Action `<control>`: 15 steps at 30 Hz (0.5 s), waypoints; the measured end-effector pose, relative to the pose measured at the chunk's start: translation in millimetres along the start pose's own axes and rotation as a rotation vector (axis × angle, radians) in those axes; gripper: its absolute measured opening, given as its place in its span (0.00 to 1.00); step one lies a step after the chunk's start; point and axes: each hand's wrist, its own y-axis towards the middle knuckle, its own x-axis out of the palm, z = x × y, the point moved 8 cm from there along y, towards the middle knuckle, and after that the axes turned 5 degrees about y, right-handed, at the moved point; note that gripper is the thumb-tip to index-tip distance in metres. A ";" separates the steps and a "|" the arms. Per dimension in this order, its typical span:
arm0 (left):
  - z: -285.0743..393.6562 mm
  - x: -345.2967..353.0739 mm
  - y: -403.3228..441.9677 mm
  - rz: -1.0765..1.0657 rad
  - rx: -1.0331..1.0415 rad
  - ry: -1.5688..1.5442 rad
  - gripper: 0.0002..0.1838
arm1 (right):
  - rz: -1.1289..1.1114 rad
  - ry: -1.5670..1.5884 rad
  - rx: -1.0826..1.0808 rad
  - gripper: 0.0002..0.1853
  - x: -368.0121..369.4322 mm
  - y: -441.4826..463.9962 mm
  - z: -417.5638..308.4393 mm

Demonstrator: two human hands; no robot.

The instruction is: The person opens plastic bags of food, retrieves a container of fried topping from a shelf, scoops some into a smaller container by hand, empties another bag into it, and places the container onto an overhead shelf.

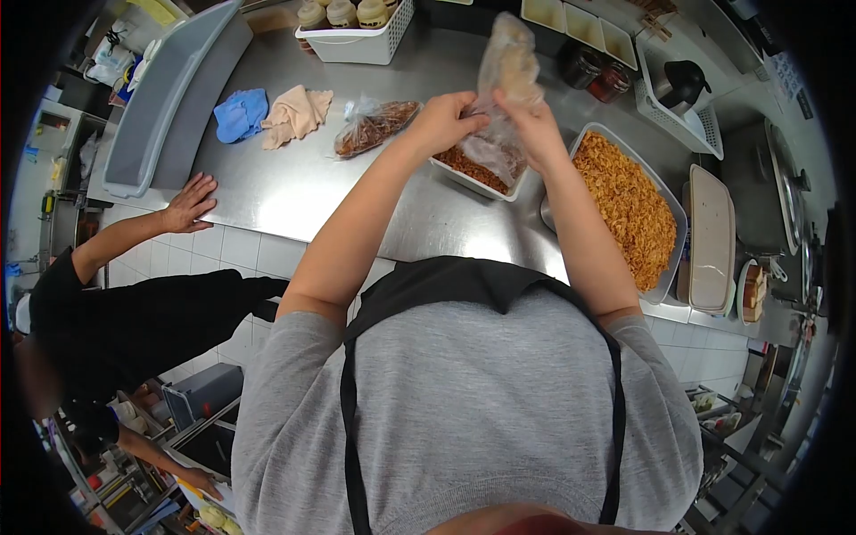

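Observation:
A clear plastic bag [510, 76] with pale contents hangs between my hands, above a white container [473, 181] of reddish-brown food. My left hand [448, 123] pinches the bag's left side with its fingers closed. On the other side, my right hand [528, 123] grips the bag, thumb up against the plastic. The bag's lower part covers some of the container. To the left lies another plastic bag [374, 127] of dark brown food. A large grey tub [669, 192] heaped with orange-brown shredded food stands right of my right forearm.
A blue cloth [241, 116] and a beige cloth [297, 116] lie left. Behind stands a white basket of bottles [357, 45]. A large grey bin [178, 98] is far left, where a co-worker rests a hand [189, 205] on the table edge. Lidded containers [711, 236] stand right.

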 end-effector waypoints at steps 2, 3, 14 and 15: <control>-11.6 2.3 -0.7 -0.047 -0.019 -0.020 0.11 | 0.214 0.404 0.141 0.22 -16.6 -2.6 11.3; -16.0 3.6 -1.0 -0.046 -0.019 -0.022 0.11 | 0.221 0.566 0.142 0.20 -19.7 -0.3 13.9; 8.8 -3.4 -10.8 0.006 -0.046 0.153 0.10 | 0.143 -0.048 -0.016 0.18 -45.8 7.0 20.1; 5.5 -1.1 -9.5 0.005 -0.045 0.152 0.10 | 0.071 -0.287 -0.126 0.18 -37.9 4.6 10.4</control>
